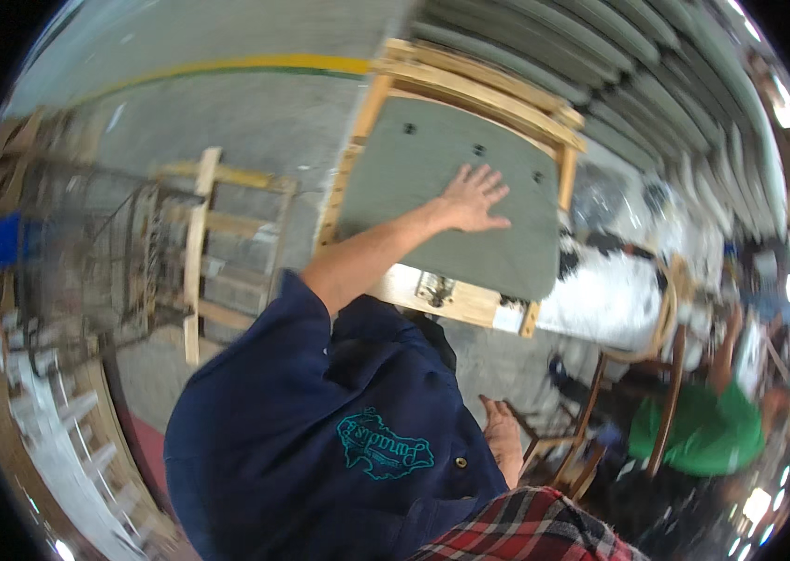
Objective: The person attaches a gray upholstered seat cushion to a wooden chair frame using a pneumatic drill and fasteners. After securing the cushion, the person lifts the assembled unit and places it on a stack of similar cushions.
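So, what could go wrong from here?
1. The left hand looks flat, fingers spread, on the grey-green panel; with no grip on an edge, a sideways push might slide it.
2. If the panel shifts, fingers near its rim could get pinched against the wooden frame.
3. Stacked grey panels sit close beyond the frame; a bump might disturb them.

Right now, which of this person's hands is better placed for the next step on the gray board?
Probably the left hand: it is spread over the board, apparently resting on it. The right hand is beside the blue shirt, away from the board.
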A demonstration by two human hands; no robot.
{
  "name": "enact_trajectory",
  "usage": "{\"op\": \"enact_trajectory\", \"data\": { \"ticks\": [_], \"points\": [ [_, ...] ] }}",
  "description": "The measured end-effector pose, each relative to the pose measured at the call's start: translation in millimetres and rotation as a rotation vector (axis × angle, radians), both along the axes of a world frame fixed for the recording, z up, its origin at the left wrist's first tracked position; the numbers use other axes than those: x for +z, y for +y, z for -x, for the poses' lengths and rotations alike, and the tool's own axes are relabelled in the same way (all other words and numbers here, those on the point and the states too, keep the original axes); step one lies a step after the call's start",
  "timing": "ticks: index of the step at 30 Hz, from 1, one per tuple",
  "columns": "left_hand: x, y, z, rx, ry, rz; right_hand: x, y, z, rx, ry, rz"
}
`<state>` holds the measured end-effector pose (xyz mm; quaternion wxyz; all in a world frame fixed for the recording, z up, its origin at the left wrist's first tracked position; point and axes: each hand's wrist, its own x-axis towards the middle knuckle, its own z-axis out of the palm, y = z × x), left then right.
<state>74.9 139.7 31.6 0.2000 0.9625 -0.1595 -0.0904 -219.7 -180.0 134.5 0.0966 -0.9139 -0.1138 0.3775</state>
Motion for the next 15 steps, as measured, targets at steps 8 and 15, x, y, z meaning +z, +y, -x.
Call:
{"op": "enact_trajectory", "data": {
  "ticks": [8,15],
  "points": [
    [39.2,50.8,133.9,0.473,0.005,-0.055,5.3,33.3,-190.1,0.124,-0.527,-0.53],
    [35.2,24.2,173.7,0.833,-0.178,-0.017,-22.8,67.2,-233.2,0.397,-0.6,-0.527]
  ]
}}
